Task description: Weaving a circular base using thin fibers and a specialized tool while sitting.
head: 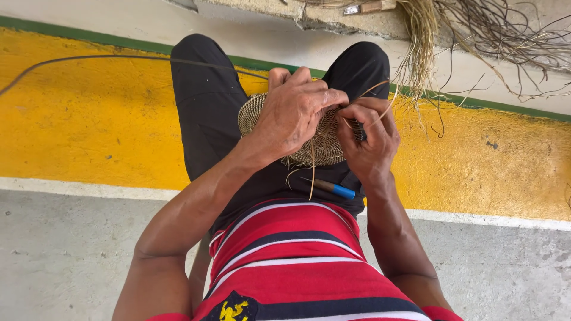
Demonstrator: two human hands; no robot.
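Blue-handled tool (336,189) parked on lap, just below both hands, within reach. Left hand (294,113) clamped over round woven disc (324,139), steadying it on the lap. Right hand (372,139) pinching disc's edge and a thin strand (380,95) for tension. Disc: tight, tan, fibrous coil. Beyond hands: loose straw bundle (419,41), dry and wiry, on concrete floor (505,273).

Bright even daylight, soft faint shadows, sharp focus, vivid colours, slight wide-angle stretch at edges
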